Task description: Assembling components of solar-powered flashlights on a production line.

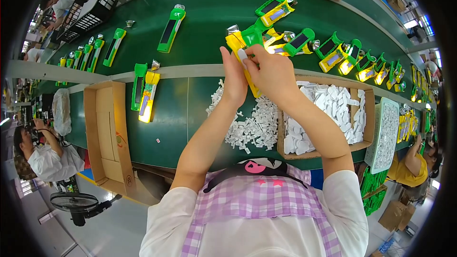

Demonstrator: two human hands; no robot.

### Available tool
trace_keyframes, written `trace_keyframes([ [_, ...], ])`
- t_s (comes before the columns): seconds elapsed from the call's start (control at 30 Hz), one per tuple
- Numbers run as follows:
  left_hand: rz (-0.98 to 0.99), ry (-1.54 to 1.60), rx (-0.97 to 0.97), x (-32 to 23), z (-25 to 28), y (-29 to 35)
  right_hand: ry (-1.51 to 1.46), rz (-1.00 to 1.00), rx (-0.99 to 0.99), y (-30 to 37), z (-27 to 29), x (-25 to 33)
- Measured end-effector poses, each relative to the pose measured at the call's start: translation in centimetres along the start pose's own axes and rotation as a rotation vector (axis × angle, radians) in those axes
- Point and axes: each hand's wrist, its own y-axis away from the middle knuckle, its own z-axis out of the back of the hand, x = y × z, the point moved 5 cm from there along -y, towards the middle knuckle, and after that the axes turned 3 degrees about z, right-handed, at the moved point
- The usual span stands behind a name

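Observation:
A yellow flashlight body [235,42] with a silver reflector head stands tilted in front of me, above the bench's near edge. My left hand [233,80] holds it along its left side, most fingers hidden behind it. In a pinch of thumb and fingers, my right hand [276,74] presses a small white plastic piece [242,57] against the yellow body. Just beyond is a green flashlight shell [253,33]; whether it is joined to the held body I cannot tell. Below my hands lies a pile of small white plastic parts [254,128].
A cardboard box of flat white pieces [328,109] stands by my right forearm, with a basket of small clear parts [383,133] beyond. At left are an opened flashlight [148,93] and a cardboard box [105,133]. Several flashlights line the green belt [204,19]. Other people sit nearby.

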Motion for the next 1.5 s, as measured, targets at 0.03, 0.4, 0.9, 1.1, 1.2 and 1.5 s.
trace_keyframes([
  [0.03, -0.029, -0.045, -0.029, 0.1, 0.2, -0.1, 0.001, 0.002, 0.002, 0.0, 0.0, 0.2],
  [0.4, 0.082, 0.204, -0.043, 0.6, 2.5, -0.8, -0.131, -0.051, 0.094, 2.0, 1.3, -2.5],
  [0.9, 0.066, 0.147, -0.151, 0.2, 0.9, -0.3, -0.218, -0.084, 0.189, 3.0, 0.3, -2.4],
  [1.1, 0.018, 0.133, -0.163, 0.1, 1.1, -0.1, -0.21, -0.042, 0.236, 2.8, -0.1, -2.0],
  [1.2, -0.041, -0.041, -0.201, 0.5, 1.1, 0.1, -0.199, -0.043, 0.225, 3.1, -0.8, -2.5],
  [1.5, 0.01, -0.147, -0.138, -0.8, 4.2, -0.5, -0.2, -0.119, 0.669, 3.5, -2.7, -1.9],
])
